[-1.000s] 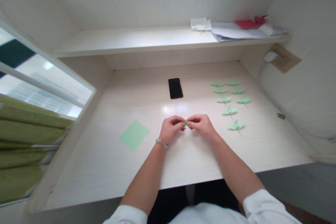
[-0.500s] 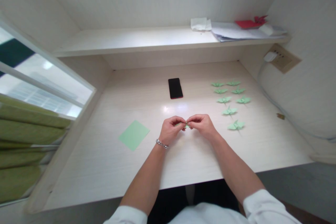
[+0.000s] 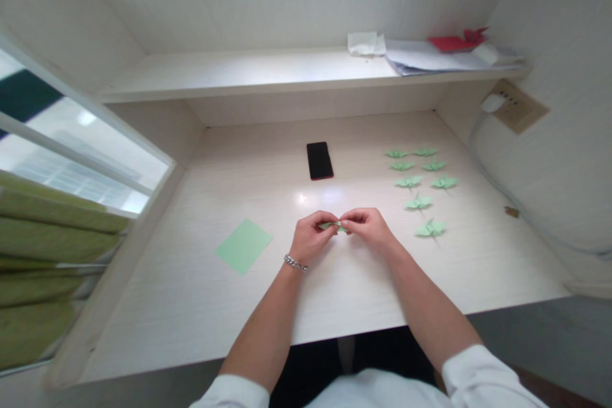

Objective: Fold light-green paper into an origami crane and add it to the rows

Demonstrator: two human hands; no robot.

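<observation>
- While a flat green sheet [image 3: 244, 247] lies off to its left, the left hand [image 3: 312, 236] pinches a small folded green paper [image 3: 329, 225].
- That paper sits between both hands' fingertips, its long axis apparently running crosswise, neither hand clearly nearer.
- The right hand [image 3: 368, 227] pinches its right end; green paper birds [image 3: 430, 229] rest to that hand's right.

Head-worn view, facing forward and down over a desk [image 3: 157, 306].
I look from above the white sleeves [image 3: 482, 379], past left hand [image 3: 310, 239] and right hand [image 3: 371, 229], to a shelf [image 3: 248, 70] farther off.
</observation>
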